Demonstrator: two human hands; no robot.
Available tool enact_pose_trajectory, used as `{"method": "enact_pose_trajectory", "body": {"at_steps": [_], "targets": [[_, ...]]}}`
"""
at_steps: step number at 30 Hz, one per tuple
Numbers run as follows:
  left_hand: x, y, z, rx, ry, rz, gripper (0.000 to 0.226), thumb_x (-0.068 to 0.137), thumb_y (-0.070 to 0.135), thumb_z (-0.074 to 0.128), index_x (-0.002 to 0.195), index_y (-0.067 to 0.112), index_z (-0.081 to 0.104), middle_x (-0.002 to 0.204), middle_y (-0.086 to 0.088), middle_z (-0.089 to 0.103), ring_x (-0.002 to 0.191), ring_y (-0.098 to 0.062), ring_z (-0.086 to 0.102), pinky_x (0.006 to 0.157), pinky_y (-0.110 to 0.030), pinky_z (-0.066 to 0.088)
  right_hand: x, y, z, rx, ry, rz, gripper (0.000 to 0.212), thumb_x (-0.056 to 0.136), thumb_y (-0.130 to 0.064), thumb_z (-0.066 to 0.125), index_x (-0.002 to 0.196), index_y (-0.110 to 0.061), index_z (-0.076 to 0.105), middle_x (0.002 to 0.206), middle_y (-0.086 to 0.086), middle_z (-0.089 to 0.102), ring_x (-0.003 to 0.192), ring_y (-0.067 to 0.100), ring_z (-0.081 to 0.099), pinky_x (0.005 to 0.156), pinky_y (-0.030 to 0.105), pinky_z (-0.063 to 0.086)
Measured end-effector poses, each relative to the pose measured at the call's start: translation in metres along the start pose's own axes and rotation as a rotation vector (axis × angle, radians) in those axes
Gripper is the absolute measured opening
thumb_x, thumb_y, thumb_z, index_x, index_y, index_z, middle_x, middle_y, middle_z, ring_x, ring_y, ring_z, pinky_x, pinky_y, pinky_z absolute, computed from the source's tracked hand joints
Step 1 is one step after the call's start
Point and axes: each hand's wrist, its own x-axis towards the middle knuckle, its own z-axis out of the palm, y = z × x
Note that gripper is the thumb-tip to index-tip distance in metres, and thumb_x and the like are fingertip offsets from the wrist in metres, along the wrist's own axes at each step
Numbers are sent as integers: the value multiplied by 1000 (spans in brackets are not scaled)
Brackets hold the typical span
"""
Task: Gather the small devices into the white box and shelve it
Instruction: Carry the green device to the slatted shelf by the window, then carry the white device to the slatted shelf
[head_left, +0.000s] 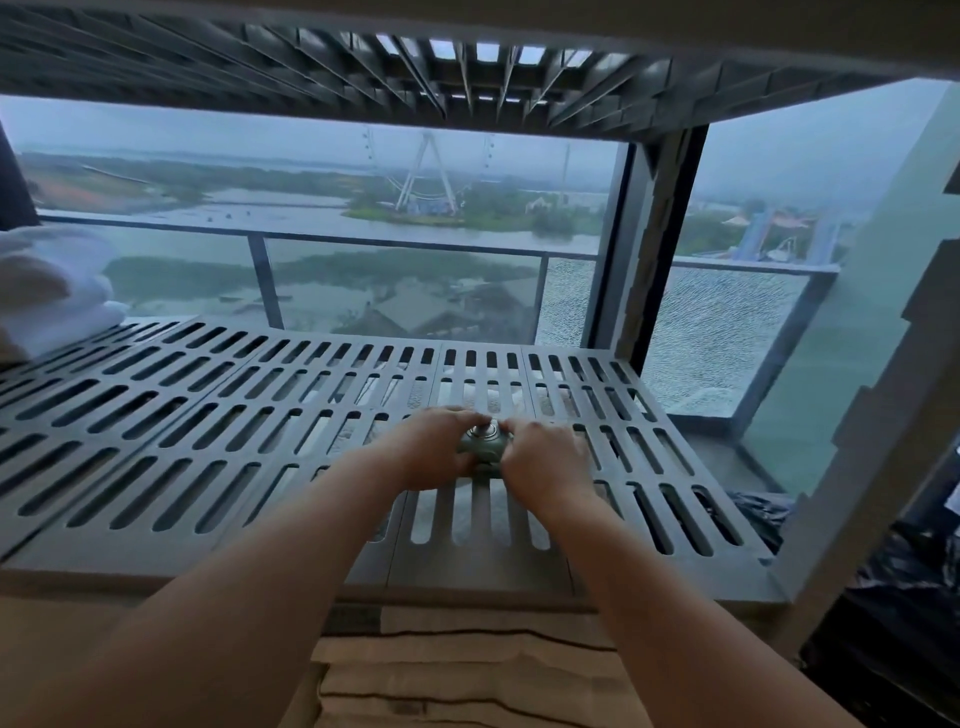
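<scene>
A small grey-green device with a round silver knob on top sits on the slotted grey shelf, right of its middle. My left hand grips the device's left side. My right hand grips its right side, fingertips touching near the knob. Much of the device's body is hidden by my fingers. No white box shows in this view.
White folded cloth lies at the shelf's far left end. Another slotted shelf hangs close overhead. A shelf post stands at the back right corner. Cardboard lies below the shelf front. Dark bags sit at lower right.
</scene>
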Motion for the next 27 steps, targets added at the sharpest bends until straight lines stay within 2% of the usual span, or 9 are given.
{"method": "enact_pose_trajectory", "body": {"at_steps": [3, 5, 8, 11, 15, 19, 23, 27], "targets": [[-1, -1, 2, -9, -57, -26, 69, 93, 36, 58, 156, 33, 31, 163, 3, 32, 151, -21, 25, 122, -48, 22, -2, 1, 3, -28, 4, -1, 45, 95, -15, 38, 133, -26, 60, 112, 10, 68, 108, 29, 54, 96, 45, 41], [-3, -2, 3, 6, -91, -35, 73, 94, 40, 55, 159, 35, 21, 168, 6, 16, 155, -17, 4, 123, -47, 9, -2, 0, 4, -34, 11, 1, 46, 96, -16, 37, 135, -26, 59, 116, 10, 67, 111, 29, 53, 96, 46, 40], [-6, -2, 5, 77, -106, -36, 75, 97, 44, 47, 160, 38, 9, 169, 11, 0, 154, -14, -10, 123, -47, 5, -3, -1, 5, -37, 21, 15, 45, 97, -17, 37, 135, -26, 58, 118, 10, 68, 112, 30, 54, 97, 47, 41], [-10, 1, 6, 122, -83, -47, 76, 94, 45, 39, 160, 39, 4, 168, 12, -10, 154, -14, -13, 123, -49, 6, -3, -2, 6, -30, 17, 32, 45, 96, -17, 38, 137, -26, 55, 118, 11, 68, 114, 31, 55, 98, 47, 41], [-13, 3, 3, 127, -78, -63, 73, 94, 46, 37, 161, 37, 9, 169, 10, -8, 155, -15, -7, 122, -50, 13, -3, -1, 9, -16, 22, 43, 49, 98, -19, 36, 143, -30, 50, 120, 11, 67, 114, 32, 57, 96, 46, 41], [-23, -2, -5, 88, -2, -104, 63, 98, 45, 40, 158, 30, 27, 169, 3, 13, 154, -23, 17, 118, -52, 29, -6, -1, 8, 18, 102, 36, 51, 101, -25, 37, 152, -28, 37, 118, 12, 66, 108, 30, 60, 97, 49, 46], [-36, -5, -13, 134, 138, -122, 50, 100, 44, 44, 147, 24, 47, 153, -1, 45, 134, -22, 49, 101, -46, 50, -12, -15, 9, 56, 170, -8, 44, 100, -28, 45, 143, -24, 48, 123, 9, 66, 113, 26, 60, 100, 44, 45], [-52, -10, -22, 196, 240, -146, 42, 100, 41, 44, 135, 23, 56, 134, -1, 59, 115, -21, 62, 83, -39, 56, -20, -35, 12, 43, 246, -66, 36, 97, -27, 51, 131, -20, 58, 120, 8, 64, 113, 23, 57, 97, 37, 45]]}}
